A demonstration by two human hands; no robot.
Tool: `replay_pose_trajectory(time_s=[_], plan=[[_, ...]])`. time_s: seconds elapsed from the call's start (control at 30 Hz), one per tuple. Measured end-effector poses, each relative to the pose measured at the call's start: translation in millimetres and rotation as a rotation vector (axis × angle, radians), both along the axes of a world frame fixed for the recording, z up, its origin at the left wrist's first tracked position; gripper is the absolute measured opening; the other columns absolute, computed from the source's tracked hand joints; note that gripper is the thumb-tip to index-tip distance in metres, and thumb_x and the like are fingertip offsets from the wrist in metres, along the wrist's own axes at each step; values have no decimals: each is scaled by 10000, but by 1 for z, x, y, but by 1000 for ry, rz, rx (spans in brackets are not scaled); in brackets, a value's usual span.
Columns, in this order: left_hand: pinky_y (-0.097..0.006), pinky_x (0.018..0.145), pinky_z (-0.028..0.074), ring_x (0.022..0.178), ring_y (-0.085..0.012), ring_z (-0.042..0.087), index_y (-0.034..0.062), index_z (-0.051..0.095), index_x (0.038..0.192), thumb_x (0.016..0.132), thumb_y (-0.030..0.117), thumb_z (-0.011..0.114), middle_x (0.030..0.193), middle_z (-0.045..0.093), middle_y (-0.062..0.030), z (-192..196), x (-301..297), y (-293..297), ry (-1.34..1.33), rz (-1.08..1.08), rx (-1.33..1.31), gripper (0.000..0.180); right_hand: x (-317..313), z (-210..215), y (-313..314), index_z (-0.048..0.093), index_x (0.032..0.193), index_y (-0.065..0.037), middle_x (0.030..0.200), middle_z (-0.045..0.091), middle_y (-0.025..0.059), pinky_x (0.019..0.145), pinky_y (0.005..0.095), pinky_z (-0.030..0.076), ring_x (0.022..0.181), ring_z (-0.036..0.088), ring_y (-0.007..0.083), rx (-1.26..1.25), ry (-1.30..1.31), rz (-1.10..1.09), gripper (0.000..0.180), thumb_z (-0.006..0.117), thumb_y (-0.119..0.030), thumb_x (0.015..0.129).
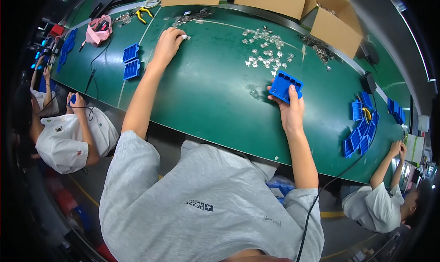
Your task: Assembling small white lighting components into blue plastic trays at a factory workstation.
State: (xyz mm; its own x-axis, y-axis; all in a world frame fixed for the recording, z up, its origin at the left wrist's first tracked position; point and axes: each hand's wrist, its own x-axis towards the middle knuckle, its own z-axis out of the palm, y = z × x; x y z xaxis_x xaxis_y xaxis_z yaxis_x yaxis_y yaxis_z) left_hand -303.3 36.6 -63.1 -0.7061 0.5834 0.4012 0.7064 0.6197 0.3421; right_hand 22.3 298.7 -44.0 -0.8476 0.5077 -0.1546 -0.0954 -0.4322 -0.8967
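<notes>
My left hand (pixel 170 43) reaches out over the far left of the green table, its fingers closed together. At its fingertips is a small whitish, clear piece (pixel 187 37); whether the fingers grip it is too small to tell. My right hand (pixel 292 111) holds a blue plastic tray (pixel 285 85) with several compartments, thumb over its front and fingers behind. Just beyond this tray lie scattered small clear pieces (pixel 266 46). A pile of small dark and clear parts (pixel 192 17) lies beyond my left hand.
Cardboard boxes (pixel 270 0) line the far edge, with dark small parts (pixel 321 49) beside them. Blue trays lie at left (pixel 131 61) and in a heap at right (pixel 362 129). Yellow-handled pliers (pixel 143 15) and a pink tape-like roll (pixel 98 30) sit far left. Other people work at both sides.
</notes>
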Motion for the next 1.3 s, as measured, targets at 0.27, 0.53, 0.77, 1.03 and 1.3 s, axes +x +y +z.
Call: replay_pose_trajectory(time_s=[0.27,0.53,0.77,1.03,1.3], plan=[[-293,667,499,754,-180,633,24,648,994,873,109,653,891,681,-86,48,155,118,-440,-524,274,148,-1,3,-3,437,1321,28,1273,555,209,904,461,511,1111,596,331,-344,147,161,516,468,-371,995],[-275,694,506,819,-152,621,3,647,1044,873,65,644,969,665,-74,32,183,152,-687,-638,364,182,-2,-4,12,454,1258,-3,1176,590,151,899,437,513,1052,610,250,-240,105,-62,490,476,-416,994],[-245,688,516,804,-124,616,-29,594,1125,931,88,583,951,650,-83,16,174,148,-1267,-521,408,227,-2,-6,13,444,1266,15,1183,596,166,907,417,511,1058,613,248,8,39,-23,589,521,-480,955],[-251,682,493,746,-105,581,5,624,1041,928,123,598,870,634,-30,9,170,145,-1098,-439,421,164,-2,-4,10,456,1259,35,1177,599,190,885,407,528,1076,614,291,-5,18,-35,556,491,-444,979],[-284,755,494,915,-188,606,29,674,977,878,54,638,991,631,-77,23,189,147,-542,-502,576,108,-3,4,0,450,1256,64,1151,598,200,867,417,560,1021,648,318,-238,-63,128,434,434,-299,1017]])
